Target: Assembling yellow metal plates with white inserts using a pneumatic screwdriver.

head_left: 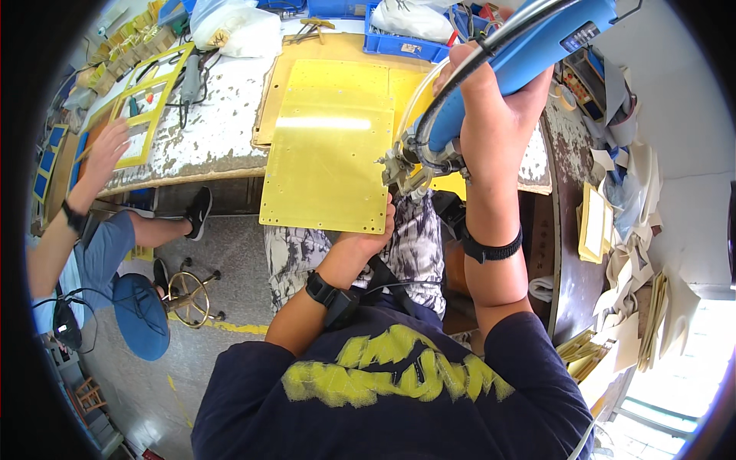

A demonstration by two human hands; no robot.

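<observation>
A yellow flat panel (326, 172) with small holes along its edges lies over the near edge of the bench and juts out above my lap. My left hand (377, 236) grips its lower right edge; part of the fingers is hidden by the panel. In my right hand (498, 126) is a blue handheld power tool (529, 57), held tilted, with hoses or cables along it. Its metal head (410, 170) sits right at the panel's right edge, near my left fingers. Whether the head touches the edge I cannot tell. Another yellow panel (414, 83) lies underneath.
The worn white bench (218, 115) carries a blue bin (402, 44), a white plastic bag (238, 31) and a grey tool (190, 80). On the left a co-worker's hand (107, 149) is at a yellow frame (157, 115). A blue stool (142, 318) stands left; cardboard pieces (621, 322) are stacked right.
</observation>
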